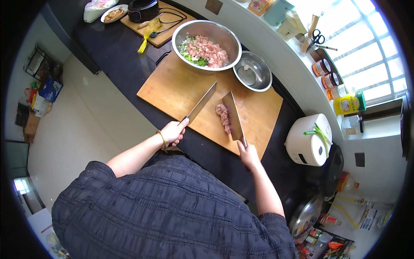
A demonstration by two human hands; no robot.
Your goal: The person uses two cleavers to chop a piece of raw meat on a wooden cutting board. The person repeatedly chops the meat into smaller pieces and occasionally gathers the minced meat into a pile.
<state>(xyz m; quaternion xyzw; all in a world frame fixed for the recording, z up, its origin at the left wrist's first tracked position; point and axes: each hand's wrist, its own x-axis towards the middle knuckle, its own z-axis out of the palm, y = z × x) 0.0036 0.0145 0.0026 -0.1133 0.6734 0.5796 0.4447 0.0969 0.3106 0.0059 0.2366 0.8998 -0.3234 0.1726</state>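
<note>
My left hand [174,132] is closed round the handle of a cleaver [202,102], whose blade slants up and away over the wooden cutting board [172,88]. In my right hand [249,156] is a second cleaver [233,116], its broad blade standing beside a strip of minced meat [222,117] on the board. The meat lies between the two blades, nearer the right one. At the board's far edge, a large steel bowl [235,43] holds more minced meat [208,50] with chopped greens [193,56]. To its right sits a smaller steel bowl [261,77] with a small scrap inside.
On the right stands a white rice cooker [302,138] with scallions [319,137] on its lid. A smaller board [172,32] with a black pot [143,9] and cord lies at the back left. Jars [321,67] and scissors [318,38] line the windowsill. The dark counter's edge [125,103] runs along the left.
</note>
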